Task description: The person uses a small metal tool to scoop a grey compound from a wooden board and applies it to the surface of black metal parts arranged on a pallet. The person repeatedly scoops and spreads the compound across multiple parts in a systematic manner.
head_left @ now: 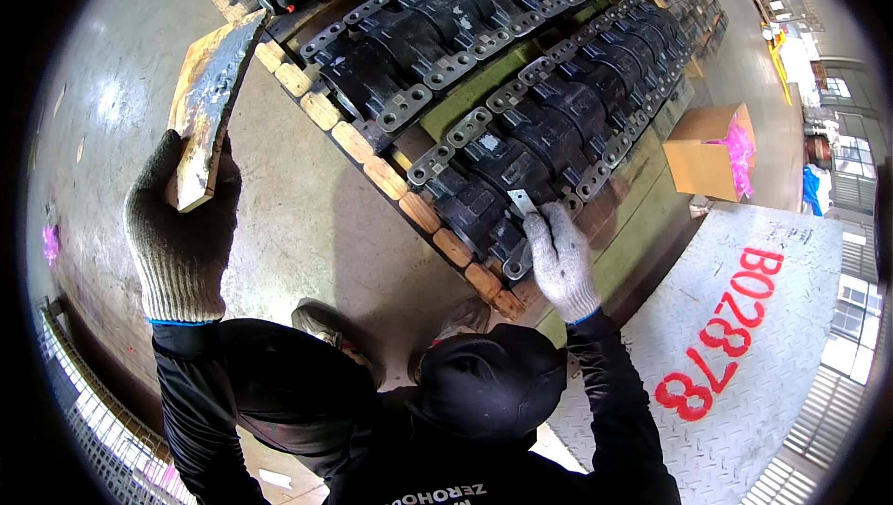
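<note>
My gloved left hand (181, 235) is closed around the lower end of a wooden board (193, 147) smeared with grey paste (221, 68). It holds the board up, away from the parts. My gloved right hand (563, 259) pinches a small flat metal scraper (522, 200), its tip over the near end of a row of black cast metal parts (563, 119). These parts have bare grey flanges with holes; pale grey patches mark some black surfaces. Whether the scraper touches the metal I cannot tell.
A second row of black parts (419, 40) lies alongside, farther left, on wooden pallets (386, 177). To the right are a cardboard box (693, 166) with pink material (740, 156) and a grey tread plate (642, 356) with red painted marks. My shoes (460, 317) stand close to the pallet edge.
</note>
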Demonstrator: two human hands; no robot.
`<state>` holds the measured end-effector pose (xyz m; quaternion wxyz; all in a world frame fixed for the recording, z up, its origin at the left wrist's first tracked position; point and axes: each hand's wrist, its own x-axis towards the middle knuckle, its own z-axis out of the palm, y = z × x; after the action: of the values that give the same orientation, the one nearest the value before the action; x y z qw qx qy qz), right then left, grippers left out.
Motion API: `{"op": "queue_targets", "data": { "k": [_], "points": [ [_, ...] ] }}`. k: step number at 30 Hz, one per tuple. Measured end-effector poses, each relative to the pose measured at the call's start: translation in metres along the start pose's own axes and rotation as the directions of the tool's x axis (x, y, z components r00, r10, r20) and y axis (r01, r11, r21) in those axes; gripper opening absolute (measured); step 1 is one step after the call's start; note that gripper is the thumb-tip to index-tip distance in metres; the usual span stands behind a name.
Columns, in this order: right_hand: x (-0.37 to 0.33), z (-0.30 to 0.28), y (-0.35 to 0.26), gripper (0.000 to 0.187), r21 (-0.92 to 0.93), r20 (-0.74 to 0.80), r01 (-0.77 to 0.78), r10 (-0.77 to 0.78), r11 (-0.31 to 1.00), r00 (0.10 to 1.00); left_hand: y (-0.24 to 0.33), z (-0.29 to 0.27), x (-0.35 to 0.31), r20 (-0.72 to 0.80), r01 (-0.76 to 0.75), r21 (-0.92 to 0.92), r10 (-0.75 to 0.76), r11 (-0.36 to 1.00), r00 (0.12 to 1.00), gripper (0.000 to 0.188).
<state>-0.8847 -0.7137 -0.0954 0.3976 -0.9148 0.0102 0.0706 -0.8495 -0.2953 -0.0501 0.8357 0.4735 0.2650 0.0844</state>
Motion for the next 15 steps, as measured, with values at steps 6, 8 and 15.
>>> {"op": "queue_targets", "data": {
  "k": [6, 8, 15],
  "points": [
    [-0.005, 0.000, 0.002, 0.021, 0.019, 0.056, -0.022, 0.021, 1.000, 0.998, 0.001, -0.005, 0.002, 0.023, 0.073, -0.261, -0.069, 0.963, 0.997, 0.045],
    [-0.010, 0.001, 0.006, 0.021, 0.031, 0.058, -0.049, 0.047, 0.998, 0.997, -0.001, -0.006, 0.003, 0.051, 0.068, -0.247, -0.057, 0.967, 0.997, 0.045],
    [-0.002, -0.003, 0.001, 0.022, 0.007, 0.009, -0.054, 0.054, 0.999, 0.999, 0.005, 0.003, 0.002, 0.006, 0.133, -0.347, -0.139, 0.928, 0.990, 0.046]
  ]
}}
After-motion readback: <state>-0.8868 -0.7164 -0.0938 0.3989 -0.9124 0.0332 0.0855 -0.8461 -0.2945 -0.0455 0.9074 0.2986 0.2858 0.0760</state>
